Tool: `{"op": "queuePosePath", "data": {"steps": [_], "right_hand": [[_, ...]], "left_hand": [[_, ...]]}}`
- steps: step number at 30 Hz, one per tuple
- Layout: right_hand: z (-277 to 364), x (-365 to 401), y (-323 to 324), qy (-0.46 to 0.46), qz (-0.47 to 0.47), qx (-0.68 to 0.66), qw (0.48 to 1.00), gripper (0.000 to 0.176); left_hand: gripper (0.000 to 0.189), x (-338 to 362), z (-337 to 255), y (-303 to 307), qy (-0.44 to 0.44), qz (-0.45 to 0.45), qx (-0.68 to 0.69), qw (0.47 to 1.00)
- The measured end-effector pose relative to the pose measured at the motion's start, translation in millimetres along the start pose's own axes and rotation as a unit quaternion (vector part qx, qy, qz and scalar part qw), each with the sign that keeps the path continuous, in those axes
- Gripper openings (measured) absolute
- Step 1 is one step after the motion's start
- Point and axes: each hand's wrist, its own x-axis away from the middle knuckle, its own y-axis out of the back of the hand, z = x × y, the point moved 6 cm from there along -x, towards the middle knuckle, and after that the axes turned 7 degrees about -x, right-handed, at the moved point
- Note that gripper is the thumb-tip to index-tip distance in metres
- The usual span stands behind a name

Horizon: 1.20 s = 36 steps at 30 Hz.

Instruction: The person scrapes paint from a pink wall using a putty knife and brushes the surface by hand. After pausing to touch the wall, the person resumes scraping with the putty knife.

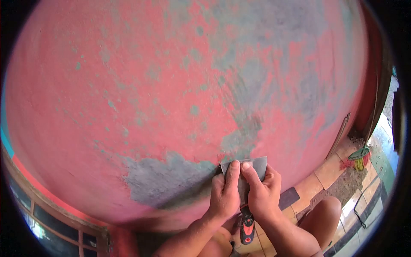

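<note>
Both of my hands grip a wide metal scraper point(259, 166), its blade edge against the wall or very close to it. My left hand point(226, 195) is closed on the blade's left side, thumb lying along the metal. On the right side, my right hand point(264, 188) is closed the same way, thumb near the blade's middle. The scraper's black and red handle point(247, 229) points down toward my body between my forearms. Before me the wall point(171, 107) has pink paint with patches of bare grey and green showing. One large grey patch point(167, 177) lies just left of my hands.
A broom with green, red and yellow bristles point(358, 158) rests on the floor at right, near dirt and debris point(342, 184). Floor tiles point(310, 188) run along the wall's foot. A dark cable point(357, 214) lies at right. A framed window point(51, 227) is at lower left.
</note>
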Motion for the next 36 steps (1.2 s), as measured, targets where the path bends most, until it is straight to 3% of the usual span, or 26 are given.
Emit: {"op": "queuePosePath", "data": {"steps": [2, 5, 9, 19, 33, 36], "right_hand": [[-1.0, 0.3, -0.5, 0.02, -0.007, -0.014, 1.0, 0.019], [-2.7, 0.2, -1.1, 0.036, -0.007, -0.018, 0.999, 0.019], [7.5, -3.1, -7.2, 0.016, 0.011, -0.007, 1.0, 0.019], [0.0, 1.3, -0.5, 0.008, 0.0, 0.017, 1.0, 0.021], [1.2, -4.3, -4.4, 0.019, 0.01, 0.014, 1.0, 0.021], [4.4, -0.4, -2.8, -0.004, 0.012, 0.027, 1.0, 0.021]], "left_hand": [[0.041, -1.1, 4.6, 0.8, 0.026, 0.02, 0.003, 0.999], [0.041, -0.9, -5.0, -0.7, -0.006, 0.054, -0.041, 0.998], [0.041, -4.8, -9.3, -1.1, -0.006, 0.028, 0.033, 0.999], [0.042, 4.4, -3.7, 0.0, 0.024, 0.006, -0.003, 1.0], [0.044, -3.7, -3.5, 0.6, -0.031, -0.018, 0.004, 0.999], [0.042, 1.3, 2.3, 2.4, 0.019, 0.006, 0.025, 0.999]]}}
